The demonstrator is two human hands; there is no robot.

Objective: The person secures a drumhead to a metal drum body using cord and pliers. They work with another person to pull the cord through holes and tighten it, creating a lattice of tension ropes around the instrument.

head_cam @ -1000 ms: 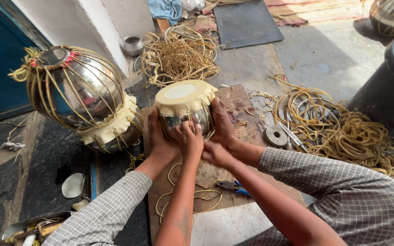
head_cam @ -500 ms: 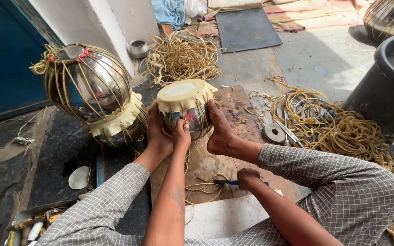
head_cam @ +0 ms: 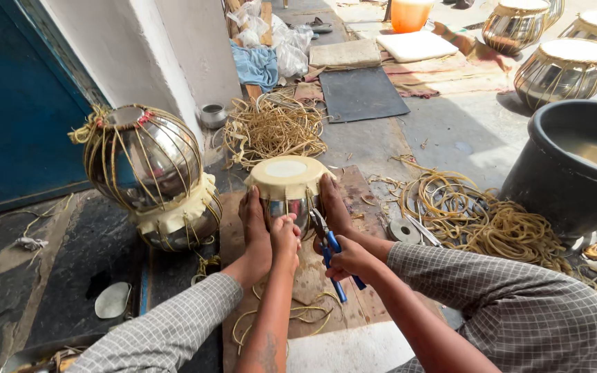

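A small shiny metal drum [head_cam: 291,207] with a cream hide stretched over its top stands on a wooden board [head_cam: 354,190]. My two bare feet, coming out of checked trouser legs, clamp it from the left and right. My left hand [head_cam: 285,233] is curled against the drum's near side, just under the hide's edge. My right hand [head_cam: 349,259] holds blue-handled pliers [head_cam: 327,249], whose jaws point up at the drum's right side. Loose pale strap [head_cam: 291,314] lies on the board beneath my arms.
A bigger strap-laced metal drum [head_cam: 143,162] stands at the left by a white wall and a blue door. Strap piles lie behind [head_cam: 274,128] and at the right [head_cam: 481,221]. A black water tub [head_cam: 575,169], metal discs [head_cam: 403,231] and more drums [head_cam: 561,69] are nearby.
My right hand left the drum, reached down to the board, took up the blue-handled pliers and brought them to the drum. My left hand stayed on the drum. The view tilted up.
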